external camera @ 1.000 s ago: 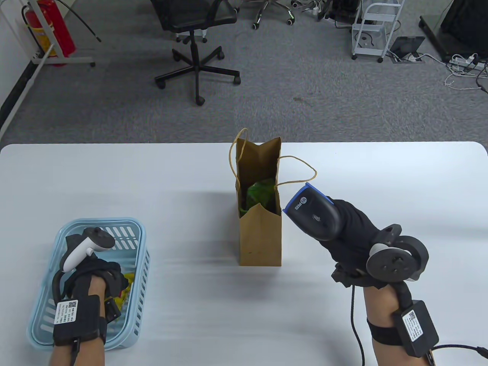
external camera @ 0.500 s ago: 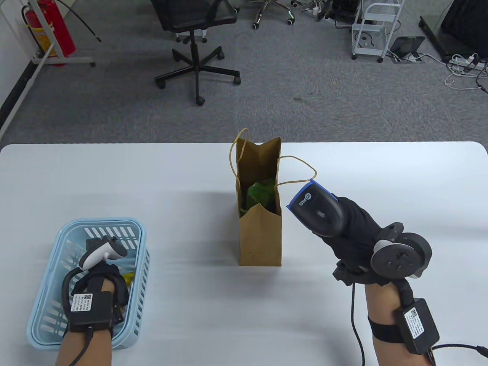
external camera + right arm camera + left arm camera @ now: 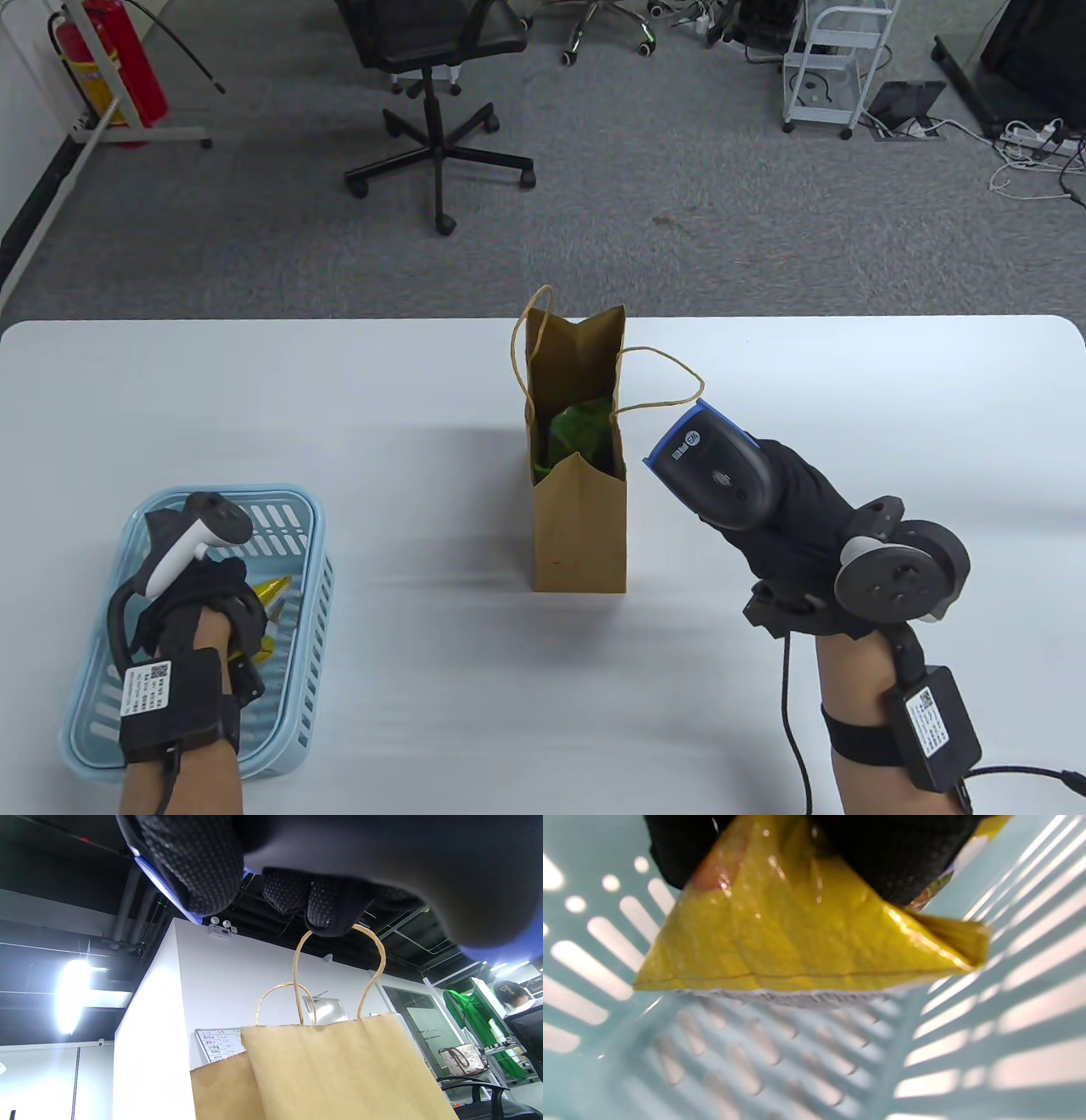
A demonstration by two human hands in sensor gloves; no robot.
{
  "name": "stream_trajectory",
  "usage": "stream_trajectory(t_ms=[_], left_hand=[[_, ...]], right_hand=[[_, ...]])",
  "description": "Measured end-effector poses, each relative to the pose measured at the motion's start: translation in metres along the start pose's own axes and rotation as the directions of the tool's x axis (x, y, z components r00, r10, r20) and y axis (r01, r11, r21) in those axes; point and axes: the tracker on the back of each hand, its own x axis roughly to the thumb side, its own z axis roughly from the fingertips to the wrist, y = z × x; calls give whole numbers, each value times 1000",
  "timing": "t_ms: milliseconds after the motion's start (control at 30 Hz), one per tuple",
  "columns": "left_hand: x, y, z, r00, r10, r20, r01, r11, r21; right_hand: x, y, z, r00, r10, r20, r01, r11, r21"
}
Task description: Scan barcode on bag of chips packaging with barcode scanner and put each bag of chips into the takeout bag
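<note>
Inside slotted light-blue plastic basket [image 3: 310,543], left hand [image 3: 199,607] pinches crinkly yellow foil chip bag [image 3: 797,942]; right hand [image 3: 793,518] grips black blue-trimmed barcode scanner [image 3: 713,471] beside upright brown paper takeout bag [image 3: 579,526].

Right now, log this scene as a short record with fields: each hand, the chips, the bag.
left hand: in the blue basket, grip on a yellow bag of chips
right hand: grips the barcode scanner, its head pointing towards the takeout bag
takeout bag: brown paper, upright at table centre, open at the top
inside takeout bag: one green bag of chips
yellow bag: not yet out of the basket
</note>
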Motion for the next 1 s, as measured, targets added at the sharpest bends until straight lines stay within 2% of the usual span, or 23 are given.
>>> stream_trajectory(t_ms=[100, 167, 267, 400, 467, 500, 567, 633, 733, 833, 1000], left_hand=[[-6, 21, 24, 984, 139, 110, -146, 987, 62], [-10, 35, 42, 952, 225, 208, -252, 961, 112], [-16, 52, 69, 860, 344, 377, -427, 890, 159], [-8, 66, 102, 678, 393, 621, -582, 803, 127], [5, 70, 120, 526, 383, 759, -641, 766, 57], [10, 71, 126, 471, 379, 797, -655, 755, 28], [27, 71, 142, 321, 357, 877, -673, 737, -54], [43, 69, 150, 218, 347, 912, -663, 738, -123], [72, 60, 159, 97, 331, 939, -612, 764, -206], [98, 47, 162, 21, 306, 952, -548, 800, -245], [132, 21, 160, -112, 315, 943, -480, 814, -328]], right_hand=[[4, -2, 0, 1000, -7, 10, 7, 1000, -5], [7, -4, 1, 1000, -6, 19, 7, 1000, -7], [11, -6, 1, 999, -15, 34, 16, 1000, -12], [17, -6, 1, 998, -21, 52, 21, 1000, -8], [19, -5, 2, 998, -27, 62, 27, 1000, -4], [19, -5, 2, 997, -37, 68, 37, 999, -2], [19, -5, 1, 987, -136, 85, 136, 991, 14], [22, -6, 1, 981, -168, 99, 166, 986, 29], [26, -8, 1, 983, -139, 117, 135, 990, 48], [29, -6, 1, 980, -142, 137, 132, 988, 76], [32, 3, 0, 978, -134, 163, 114, 985, 128]])
